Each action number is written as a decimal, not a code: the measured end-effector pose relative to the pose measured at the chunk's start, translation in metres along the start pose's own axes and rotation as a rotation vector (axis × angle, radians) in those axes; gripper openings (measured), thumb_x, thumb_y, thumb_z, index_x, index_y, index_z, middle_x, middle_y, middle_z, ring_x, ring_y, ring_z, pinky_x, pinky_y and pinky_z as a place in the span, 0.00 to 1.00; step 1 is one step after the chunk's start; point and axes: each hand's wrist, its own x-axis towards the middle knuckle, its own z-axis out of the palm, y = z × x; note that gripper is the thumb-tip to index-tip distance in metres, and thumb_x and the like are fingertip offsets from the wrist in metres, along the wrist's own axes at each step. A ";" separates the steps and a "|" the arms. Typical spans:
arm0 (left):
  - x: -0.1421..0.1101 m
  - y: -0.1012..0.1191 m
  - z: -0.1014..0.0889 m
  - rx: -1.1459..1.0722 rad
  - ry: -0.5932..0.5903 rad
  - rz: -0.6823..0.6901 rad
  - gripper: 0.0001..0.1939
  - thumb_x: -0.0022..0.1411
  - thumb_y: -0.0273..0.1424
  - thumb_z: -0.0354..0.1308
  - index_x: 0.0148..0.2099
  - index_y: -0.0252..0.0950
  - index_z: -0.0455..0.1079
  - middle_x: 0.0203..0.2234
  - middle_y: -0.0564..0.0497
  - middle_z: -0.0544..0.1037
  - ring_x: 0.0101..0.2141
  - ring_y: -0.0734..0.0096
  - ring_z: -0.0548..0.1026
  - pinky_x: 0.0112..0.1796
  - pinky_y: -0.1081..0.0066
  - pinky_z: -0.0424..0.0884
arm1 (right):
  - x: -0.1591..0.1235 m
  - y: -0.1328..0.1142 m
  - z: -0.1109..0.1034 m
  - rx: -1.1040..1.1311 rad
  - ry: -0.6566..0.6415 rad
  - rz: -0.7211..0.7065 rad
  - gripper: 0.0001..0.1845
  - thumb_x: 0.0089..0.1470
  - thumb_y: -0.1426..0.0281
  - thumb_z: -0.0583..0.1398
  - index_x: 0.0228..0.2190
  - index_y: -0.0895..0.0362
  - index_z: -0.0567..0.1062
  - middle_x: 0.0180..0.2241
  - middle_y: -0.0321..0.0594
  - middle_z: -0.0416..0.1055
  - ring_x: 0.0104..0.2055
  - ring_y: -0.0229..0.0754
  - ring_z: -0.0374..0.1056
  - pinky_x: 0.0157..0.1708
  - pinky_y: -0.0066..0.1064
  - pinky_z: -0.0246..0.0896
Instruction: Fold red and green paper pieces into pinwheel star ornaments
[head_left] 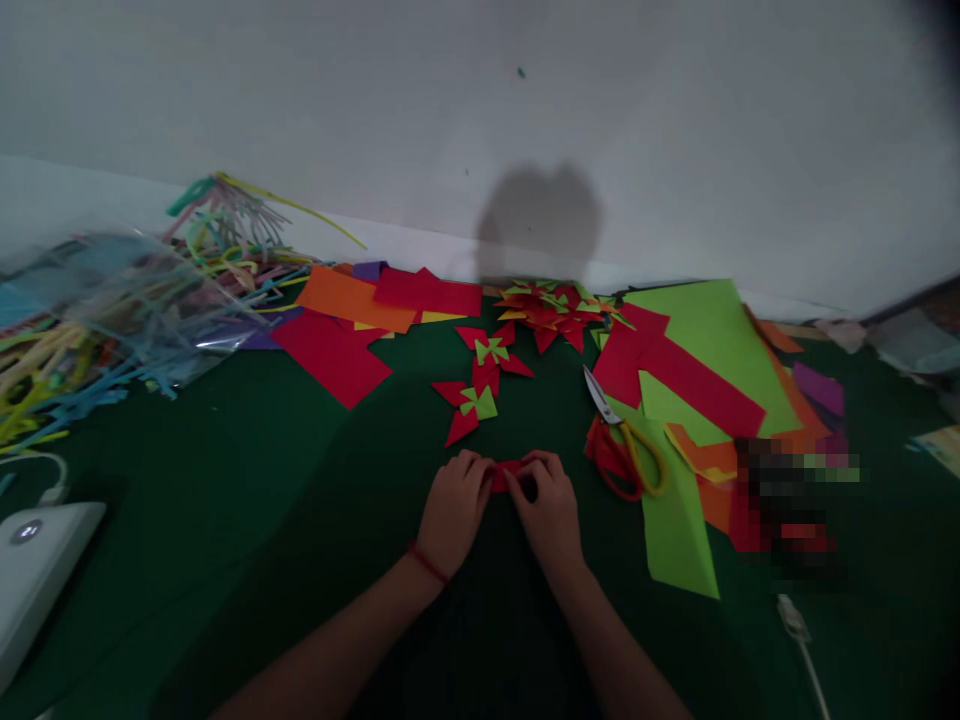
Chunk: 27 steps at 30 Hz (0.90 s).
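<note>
Between my two hands is a small piece of red paper (506, 478), held just above or on the green tabletop; I cannot tell which. My left hand (456, 505) pinches its left end, and my right hand (547, 502) has the right end between thumb and fingers. Fingers cover much of the piece. Just beyond lie red and green paper flower shapes, one with a light green centre (480, 403) and another (493, 352) behind it. Scissors (631, 455) with red and yellow handles rest to the right, blades partly apart.
A heap of red, orange and green paper flowers (551, 308) sits by the wall. Red sheets (334, 358) lie left of it, green sheets (694, 335) right. Pipe cleaners (67, 350) fill the far left. A white device (45, 570) and a cable plug (793, 617) flank my arms.
</note>
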 end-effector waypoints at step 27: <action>0.001 -0.023 -0.007 -0.329 -0.106 0.078 0.22 0.53 0.15 0.46 0.48 0.39 0.63 0.42 0.48 0.66 0.43 0.69 0.66 0.44 0.66 0.65 | 0.003 0.018 -0.006 -0.101 -0.005 -0.092 0.10 0.51 0.66 0.56 0.37 0.54 0.69 0.42 0.44 0.63 0.44 0.46 0.60 0.41 0.39 0.57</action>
